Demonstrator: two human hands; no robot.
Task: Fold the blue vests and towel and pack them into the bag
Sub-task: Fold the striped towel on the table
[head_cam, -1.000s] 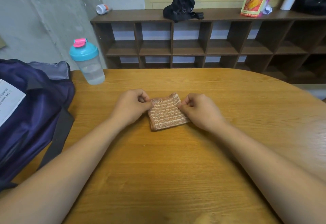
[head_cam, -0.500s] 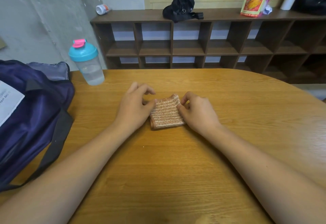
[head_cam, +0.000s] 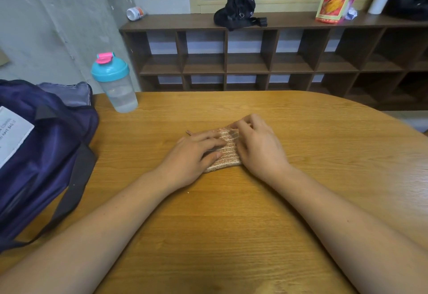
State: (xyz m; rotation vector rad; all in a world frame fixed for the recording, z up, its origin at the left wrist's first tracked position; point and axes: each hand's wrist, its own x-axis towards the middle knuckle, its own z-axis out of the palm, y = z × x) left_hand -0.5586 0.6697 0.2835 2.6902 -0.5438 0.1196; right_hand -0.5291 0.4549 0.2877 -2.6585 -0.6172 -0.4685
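Your left hand (head_cam: 191,157) lies flat on the left part of the small folded towel (head_cam: 228,154), a tan and orange striped knitted cloth that sits on the wooden tabletop (head_cam: 231,228) between your two hands. The left fingers (head_cam: 208,136) are stretched out and a little apart, reaching across the cloth towards your right hand, and the thumb rests on the towel's near left part. Your right hand (head_cam: 258,146) covers the towel's right side. Its fingers (head_cam: 246,124) are bent, with the tips down on the far edge of the cloth; you cannot tell whether they pinch the fold or only press on it. Only a narrow striped strip of towel shows between the two sets of fingers, plus the near edge under your left thumb.

Well to the left of your left fingers lies the dark blue fabric bag (head_cam: 48,154) with a white label and a dark strap. Beyond those fingers, just right of the bag, stands a clear plastic shaker bottle (head_cam: 118,89) with a teal lid and pink cap.
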